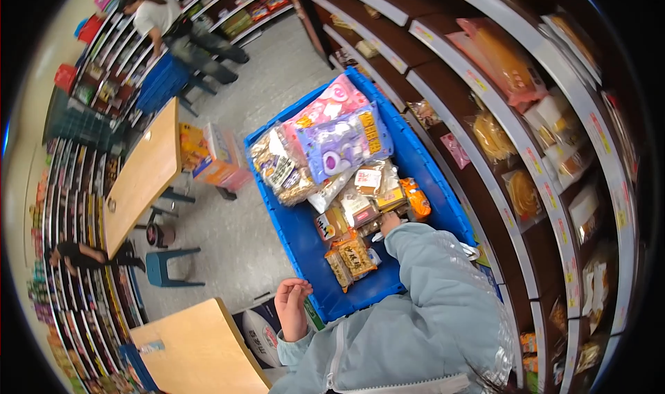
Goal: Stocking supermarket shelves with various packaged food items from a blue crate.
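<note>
A blue plastic crate stands before me, partly filled with packaged foods. My right hand reaches down among the packets inside it; its fingertips are hidden, so any grip cannot be seen. Close by lie an orange packet, a brown-and-white package and a clear bag with a white label. Nearer me are packs of nut-like pieces. Purple and pink snack bags lie at the far end, beside a clear bag of mixed pieces. My left hand, loosely curled and seemingly empty, hovers beside the crate's near left rim.
Tall shelves with bagged goods line the right, close to the crate. Wooden tables, a teal stool and cartons stand left. One person bends by another blue crate; another person stands at left shelves.
</note>
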A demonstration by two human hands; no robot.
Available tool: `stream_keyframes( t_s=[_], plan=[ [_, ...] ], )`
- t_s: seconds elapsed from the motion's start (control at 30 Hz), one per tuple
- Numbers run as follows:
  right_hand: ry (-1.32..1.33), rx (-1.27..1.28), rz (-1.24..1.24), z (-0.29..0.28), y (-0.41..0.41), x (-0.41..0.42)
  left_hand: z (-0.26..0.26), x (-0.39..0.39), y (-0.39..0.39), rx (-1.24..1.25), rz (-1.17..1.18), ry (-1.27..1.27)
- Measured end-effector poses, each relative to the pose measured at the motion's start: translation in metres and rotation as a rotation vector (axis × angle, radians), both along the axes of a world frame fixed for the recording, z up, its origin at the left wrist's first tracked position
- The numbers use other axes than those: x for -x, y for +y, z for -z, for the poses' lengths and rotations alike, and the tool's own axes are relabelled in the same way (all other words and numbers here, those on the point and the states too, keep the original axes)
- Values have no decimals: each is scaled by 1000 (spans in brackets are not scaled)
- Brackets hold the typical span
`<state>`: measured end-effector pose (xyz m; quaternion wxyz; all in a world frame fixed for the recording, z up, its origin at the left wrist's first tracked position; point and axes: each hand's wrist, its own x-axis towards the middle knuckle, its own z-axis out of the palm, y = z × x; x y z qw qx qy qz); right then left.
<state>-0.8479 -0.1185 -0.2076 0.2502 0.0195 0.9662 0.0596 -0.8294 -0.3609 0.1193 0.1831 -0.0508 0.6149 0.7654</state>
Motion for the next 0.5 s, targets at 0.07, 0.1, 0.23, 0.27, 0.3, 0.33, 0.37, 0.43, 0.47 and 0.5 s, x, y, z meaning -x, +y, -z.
stream_keyframes(
  t_s=[0.07,0.1,0.23,0.27,0.3,0.33,0.37,0.43,0.47,0.5],
  plan=[
    [-18,3,89,12,7,-2,-3,6,18,-5,60,4],
    [-99,-17,-84,-21,-3,7,1,8,17,5,77,5],
    [-14,146,18,-105,10,13,1,13,35,-42,202,26],
    [15,190,26,-116,16,15,2,13,40,-52,240,28],
    [42,230,25,-127,22,15,4,12,45,-63,270,28],
    [68,272,19,-139,26,12,4,11,48,-70,304,27],
    [94,313,10,-153,31,9,6,12,51,-80,334,25],
    [72,367,79,-210,36,-3,11,15,50,-82,450,-29],
    [134,377,143,-225,39,-13,16,16,49,-82,518,-28],
    [136,369,165,-239,42,-24,16,14,50,-89,540,-30]
  ],
)
